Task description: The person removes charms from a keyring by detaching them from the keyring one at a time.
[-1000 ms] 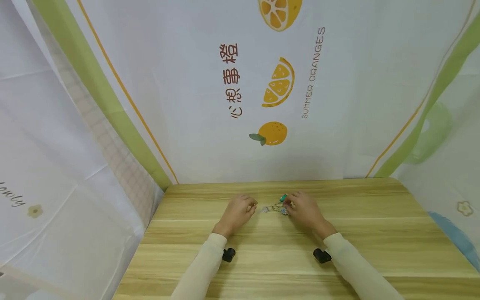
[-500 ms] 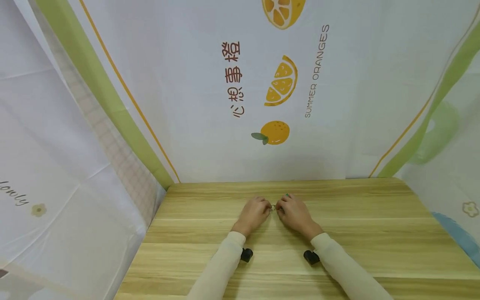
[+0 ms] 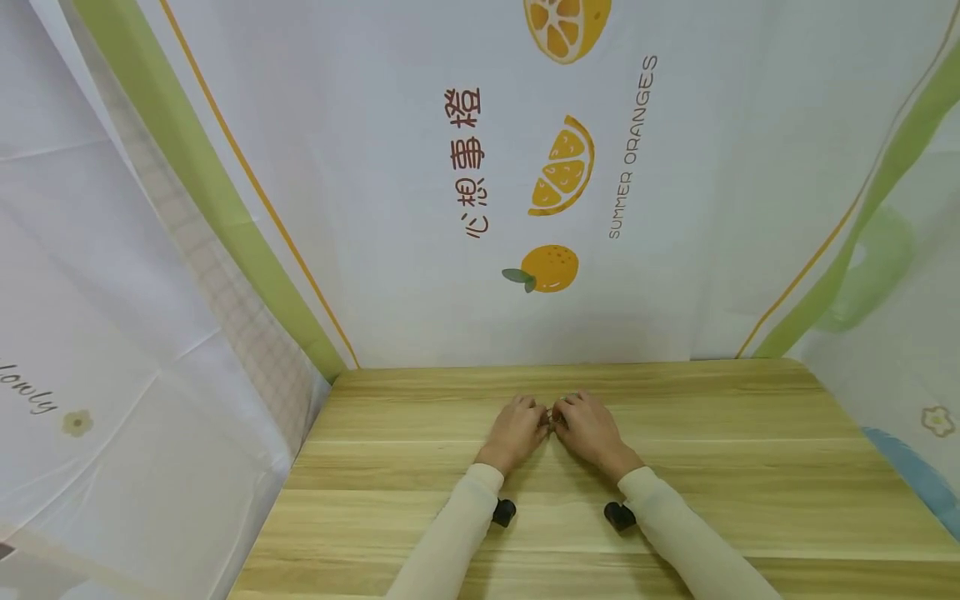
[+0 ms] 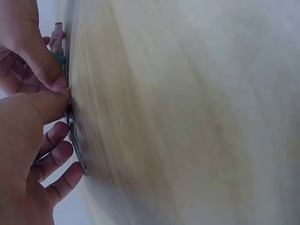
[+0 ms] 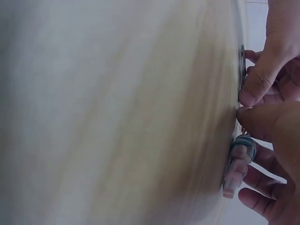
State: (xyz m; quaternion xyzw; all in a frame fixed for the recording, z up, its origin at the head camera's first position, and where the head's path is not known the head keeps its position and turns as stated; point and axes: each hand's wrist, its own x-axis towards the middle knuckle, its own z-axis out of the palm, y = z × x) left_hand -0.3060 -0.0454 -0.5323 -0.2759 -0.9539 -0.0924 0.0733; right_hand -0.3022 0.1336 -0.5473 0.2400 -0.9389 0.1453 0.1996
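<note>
My left hand and right hand meet fingertip to fingertip above the far middle of the table. Between them they pinch a keychain, its small metal ring barely showing in the head view. In the left wrist view, a flat, dark metal piece of it runs down beside my left fingers. A pink and teal figure charm hangs at my right fingers in the right wrist view. Both thumbs press close together, and the fingers hide the joint between the parts.
The light wood table ends at a white cloth backdrop printed with oranges and lettering. More cloth hangs on either side. A black wrist camera sits under the left sleeve, another black camera under the right.
My left hand has moved right from beside the keychain to take hold of it, meeting the right hand. The right hand shifted slightly left, and the teal charm is now mostly hidden in the head view.
</note>
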